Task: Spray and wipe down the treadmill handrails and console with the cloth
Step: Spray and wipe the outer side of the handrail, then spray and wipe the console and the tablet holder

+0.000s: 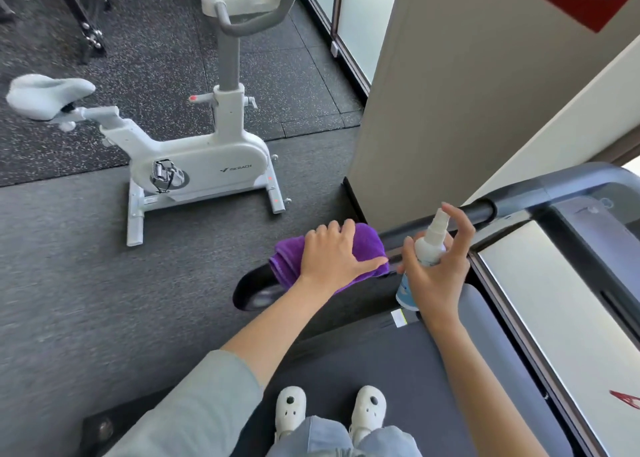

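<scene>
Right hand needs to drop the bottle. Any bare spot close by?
Bare: the treadmill belt between the white shoes and the right hand; also the floor between the exercise bike and treadmill. Crowded: the handrail, where the left hand presses the purple cloth beside the spray bottle.

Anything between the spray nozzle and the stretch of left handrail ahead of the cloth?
Nothing visible. The right hand holds the spray bottle beside the handrail, whose black bar beyond the nozzle is bare. The purple cloth, under the left hand, covers the nearer stretch.
</scene>
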Motion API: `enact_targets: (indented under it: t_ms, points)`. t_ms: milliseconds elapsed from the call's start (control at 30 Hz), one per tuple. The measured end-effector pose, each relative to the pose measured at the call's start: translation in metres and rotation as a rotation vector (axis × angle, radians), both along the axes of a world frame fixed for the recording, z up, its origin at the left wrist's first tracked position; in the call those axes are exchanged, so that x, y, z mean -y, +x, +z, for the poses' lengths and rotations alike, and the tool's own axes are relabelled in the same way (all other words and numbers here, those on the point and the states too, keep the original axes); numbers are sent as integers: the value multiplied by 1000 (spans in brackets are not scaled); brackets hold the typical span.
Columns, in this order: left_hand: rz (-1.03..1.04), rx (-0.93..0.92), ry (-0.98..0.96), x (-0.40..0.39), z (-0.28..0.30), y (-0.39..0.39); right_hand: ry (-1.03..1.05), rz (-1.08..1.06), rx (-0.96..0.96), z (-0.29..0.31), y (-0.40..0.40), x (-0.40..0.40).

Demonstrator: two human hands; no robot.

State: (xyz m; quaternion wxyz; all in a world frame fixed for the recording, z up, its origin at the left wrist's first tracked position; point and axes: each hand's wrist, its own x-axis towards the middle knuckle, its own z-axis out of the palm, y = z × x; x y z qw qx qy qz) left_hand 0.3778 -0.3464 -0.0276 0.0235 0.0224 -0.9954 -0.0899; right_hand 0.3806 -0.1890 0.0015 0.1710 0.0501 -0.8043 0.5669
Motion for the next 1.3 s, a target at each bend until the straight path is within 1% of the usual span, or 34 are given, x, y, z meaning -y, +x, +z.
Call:
enact_targets:
  t_ms: [100, 167, 267, 367, 567, 767, 867, 1067, 1167, 1233, 1300]
  points:
    - [19, 11, -49, 30, -4, 17, -11, 4, 18, 0, -3, 0]
    - [75, 14, -44, 44, -5, 27, -19, -4, 20, -1, -4, -1]
    - [134, -2, -75, 41, -2, 31, 4, -26, 27, -6, -4, -6]
    - [98, 15, -113, 16, -2, 12, 18, -53, 32, -10, -7, -15]
    - [45, 12, -83, -39, -1, -32, 2, -76, 26, -14, -27, -55]
    - [64, -30, -98, -107, 1, -76, 23, -29, 35, -16, -62, -118]
    - [92, -83, -101, -143, 0, -99, 48, -20, 27, -15, -82, -159]
    - [191, -286, 1, -203, -4, -128, 87, -5, 86, -3, -117, -233]
    - [192, -284, 78, -222, 1, -142, 159, 37, 130, 3, -130, -261]
    - [200, -311, 114, -224, 2, -143, 212, 17, 184, 6, -139, -273]
    - [212, -375, 176, -224, 3, -138, 258, -26, 227, 9, -144, -282]
